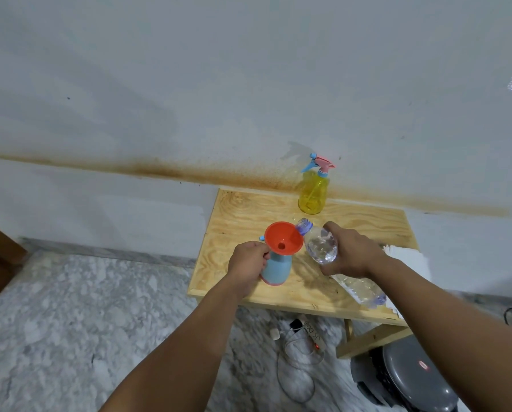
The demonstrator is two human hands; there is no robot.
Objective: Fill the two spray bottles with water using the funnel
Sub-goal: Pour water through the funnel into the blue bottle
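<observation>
Left hand [249, 263] grips smooth blue bottle [275, 270] under conical orange funnel [283, 239]; right hand [350, 252] grips crinkled clear bottle [320, 245]

orange funnel [283, 239], pale blue bottle [276, 269] with pink base, yellow spray bottle [313, 194], grained plywood table [249, 215].

Pale wall [189, 84] with a rusty horizontal stain [189, 172], grey marble floor [70, 322], light plywood table [249, 209] against the wall

soft even light, faint shadows, wide-angle bending at edges, slight blur throughout.
</observation>
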